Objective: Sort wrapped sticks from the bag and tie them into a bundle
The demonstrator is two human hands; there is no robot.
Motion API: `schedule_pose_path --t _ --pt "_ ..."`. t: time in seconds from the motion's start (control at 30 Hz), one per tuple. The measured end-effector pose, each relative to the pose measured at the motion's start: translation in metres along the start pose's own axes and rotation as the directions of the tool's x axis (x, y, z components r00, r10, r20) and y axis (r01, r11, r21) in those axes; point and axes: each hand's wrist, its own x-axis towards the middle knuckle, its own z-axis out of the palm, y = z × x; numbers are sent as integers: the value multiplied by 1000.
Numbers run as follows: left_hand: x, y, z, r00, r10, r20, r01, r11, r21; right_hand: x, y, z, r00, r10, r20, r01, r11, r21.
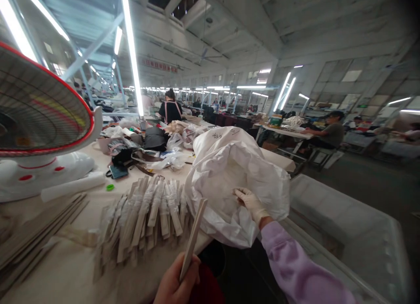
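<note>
In my left hand [180,280], bare and closed, a flat beige strip [194,234] stands upright and tilts to the right. My right hand [251,204] wears a pale glove and reaches into the mouth of a large white sack [210,164] lying on the table. Its fingers are bent together; what they hold, if anything, I cannot make out. Pale, filmy material shows inside the sack. Left of my left hand lies a heap of beige strip bundles [141,216], wrapped in clear plastic.
A red-rimmed fan [42,107] stands at the left of the table, with long loose strips [42,238] in front of it. Bags and plastic clutter [154,142] fill the back. A translucent bin [348,221] sits at the right. Co-workers sit farther off.
</note>
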Motion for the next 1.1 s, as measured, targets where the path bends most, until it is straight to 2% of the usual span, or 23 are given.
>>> schedule_pose_path --t 0.1,0.17,0.27,0.37,0.43,0.53,0.67,0.8,0.93,1.03,1.1 --pt "0 1 4 999 26 45 -27 999 28 -5 0 -6 999 -18 -30 13 988 -153" --pt "-2 1 7 997 26 68 -28 999 29 0 1 -3 999 0 -36 -10 961 -276" --pt "-10 2 10 995 11 96 -15 999 43 6 7 15 992 125 -31 -126 895 -429" --pt "-17 1 6 996 1 86 -8 997 77 9 9 29 973 230 -16 -211 860 -465" --pt "-18 -1 1 999 5 51 -10 995 96 12 7 26 974 226 13 -201 889 -411" --pt "-12 -3 -1 999 18 37 -21 996 92 10 -2 5 979 187 78 -164 958 -237" --pt "7 -2 16 998 -2 66 -1 999 36 -21 -17 -14 972 152 180 -166 984 64" --pt "34 9 41 995 -64 77 68 996 -59 -76 -20 0 968 115 225 -177 944 278" --pt "62 15 55 990 -99 98 117 974 -194 -132 -16 25 944 121 306 -261 840 476" --pt "77 11 55 997 -73 27 77 973 -219 -161 -14 40 891 99 443 -305 854 422" --pt "81 10 52 999 -37 30 40 990 -135 -172 -13 45 821 116 560 -361 864 351"
